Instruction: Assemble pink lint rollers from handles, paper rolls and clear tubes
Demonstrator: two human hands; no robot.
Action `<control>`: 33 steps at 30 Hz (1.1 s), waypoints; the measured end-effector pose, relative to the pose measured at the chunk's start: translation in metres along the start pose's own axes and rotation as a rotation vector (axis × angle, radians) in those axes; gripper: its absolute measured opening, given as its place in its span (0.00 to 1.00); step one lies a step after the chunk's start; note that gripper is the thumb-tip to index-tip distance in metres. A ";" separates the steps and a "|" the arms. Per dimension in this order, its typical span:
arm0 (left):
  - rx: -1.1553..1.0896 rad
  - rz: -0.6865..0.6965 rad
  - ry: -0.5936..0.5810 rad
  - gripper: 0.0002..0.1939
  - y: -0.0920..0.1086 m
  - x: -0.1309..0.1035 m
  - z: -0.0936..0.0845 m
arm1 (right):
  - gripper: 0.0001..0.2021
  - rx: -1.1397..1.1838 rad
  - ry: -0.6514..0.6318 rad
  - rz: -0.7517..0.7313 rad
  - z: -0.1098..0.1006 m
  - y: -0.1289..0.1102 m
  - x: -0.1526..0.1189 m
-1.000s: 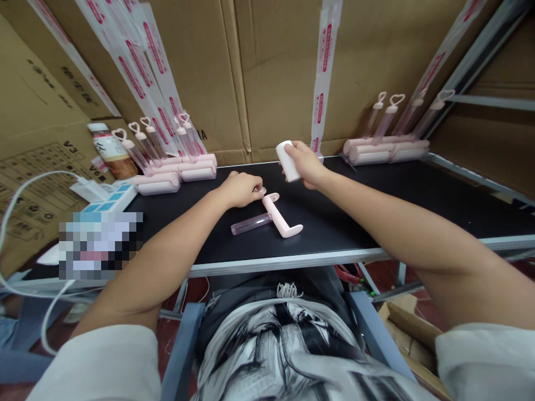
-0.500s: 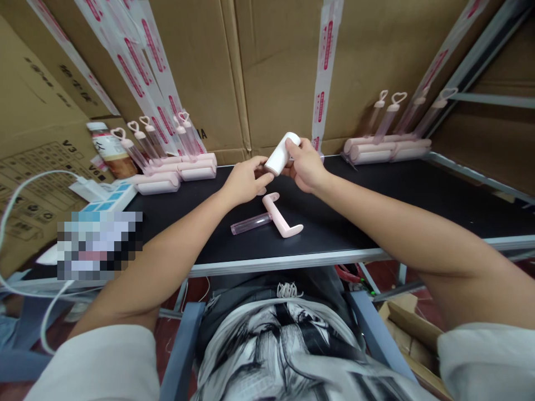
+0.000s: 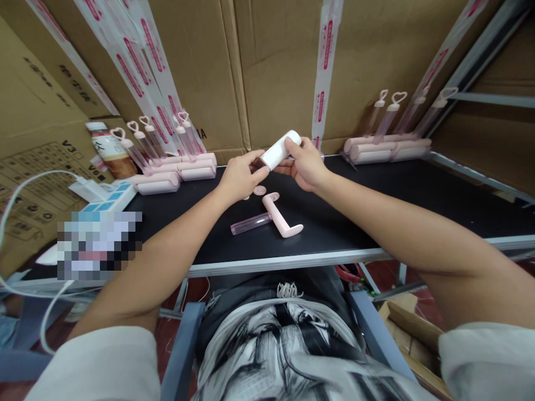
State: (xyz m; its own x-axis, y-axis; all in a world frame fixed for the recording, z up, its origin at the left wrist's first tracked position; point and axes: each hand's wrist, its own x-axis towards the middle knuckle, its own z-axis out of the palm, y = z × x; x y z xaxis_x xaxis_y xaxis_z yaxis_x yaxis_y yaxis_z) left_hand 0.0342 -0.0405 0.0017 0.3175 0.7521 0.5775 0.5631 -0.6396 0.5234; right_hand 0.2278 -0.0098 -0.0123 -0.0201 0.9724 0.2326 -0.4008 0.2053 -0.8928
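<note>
A white cylinder [image 3: 281,151] is held tilted above the black tabletop. My right hand [image 3: 308,166] grips its upper part, thumb on top and fingers beneath. At the lower left end, my left hand [image 3: 240,177] closes its fingers around a dark, see-through piece [image 3: 258,164]; whether this piece is joined to the cylinder I cannot tell. Below the hands lies a pale pink bracket-shaped part [image 3: 279,216] with a clear pinkish tube [image 3: 251,224] sticking out to the left. A small round pink piece [image 3: 259,190] rests just behind the bracket.
Pink assemblies with heart-topped clear tubes stand at the left [image 3: 196,166] and right [image 3: 388,149] of the table. A drink bottle [image 3: 111,149], a power strip [image 3: 109,197] and a white cable are at the left. Cardboard [image 3: 276,72] walls the back.
My left hand has shifted a little left and down, showing more of the dark piece and the round pink piece. The white cylinder has tipped flatter in my right hand.
</note>
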 end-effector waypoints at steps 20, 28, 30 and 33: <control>0.008 0.016 0.185 0.23 -0.009 0.002 0.007 | 0.22 -0.010 -0.046 0.039 -0.001 -0.015 -0.003; -0.015 -0.115 0.102 0.18 -0.008 0.004 0.007 | 0.26 -0.127 0.141 -0.019 -0.027 -0.021 0.028; 0.119 -0.068 0.022 0.19 -0.006 0.002 0.007 | 0.26 -0.146 0.184 -0.020 -0.027 -0.012 0.027; 0.234 0.002 -0.063 0.18 -0.002 -0.002 0.006 | 0.27 -0.180 0.227 -0.034 -0.020 0.007 0.020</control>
State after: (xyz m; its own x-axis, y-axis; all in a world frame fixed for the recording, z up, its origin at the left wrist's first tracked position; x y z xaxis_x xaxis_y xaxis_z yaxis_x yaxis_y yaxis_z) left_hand 0.0373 -0.0393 -0.0046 0.3614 0.7640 0.5345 0.7216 -0.5922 0.3586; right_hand 0.2423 0.0137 -0.0217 0.2037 0.9605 0.1897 -0.2283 0.2350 -0.9448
